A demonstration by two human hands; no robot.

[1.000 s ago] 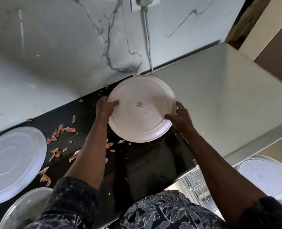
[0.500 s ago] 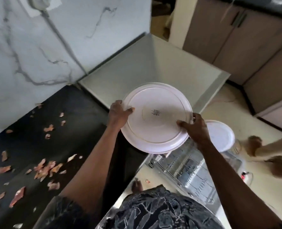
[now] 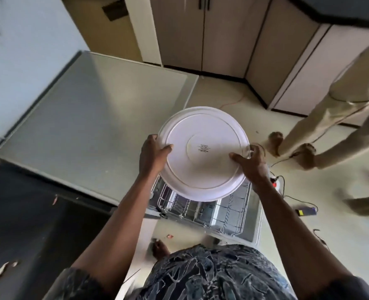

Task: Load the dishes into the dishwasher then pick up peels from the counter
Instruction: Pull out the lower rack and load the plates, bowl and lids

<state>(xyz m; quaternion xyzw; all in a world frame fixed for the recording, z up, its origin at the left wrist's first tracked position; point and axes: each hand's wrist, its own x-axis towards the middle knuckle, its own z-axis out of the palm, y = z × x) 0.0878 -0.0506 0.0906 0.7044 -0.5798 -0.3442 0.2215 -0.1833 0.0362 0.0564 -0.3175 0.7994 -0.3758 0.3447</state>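
I hold a large white plate point(image 3: 203, 153) with its underside facing me, above the pulled-out wire rack point(image 3: 218, 213) of the open dishwasher. My left hand point(image 3: 152, 155) grips the plate's left rim, thumb on the underside. My right hand point(image 3: 251, 164) grips the right rim the same way. A few orange peels point(image 3: 3, 269) lie on the black counter point(image 3: 23, 213) at the lower left. What stands in the rack behind the plate is hidden.
The dishwasher's flat grey top point(image 3: 97, 126) lies left of the plate. Another person's legs and bare feet point(image 3: 296, 150) stand on the floor at the right. Cables and a small device point(image 3: 305, 211) lie on the floor. Cabinets point(image 3: 203, 33) line the far wall.
Both hands carried the plate from the black counter to the right, over the dishwasher top, to above the open rack. My view swung right with it, away from the peels and other plates.
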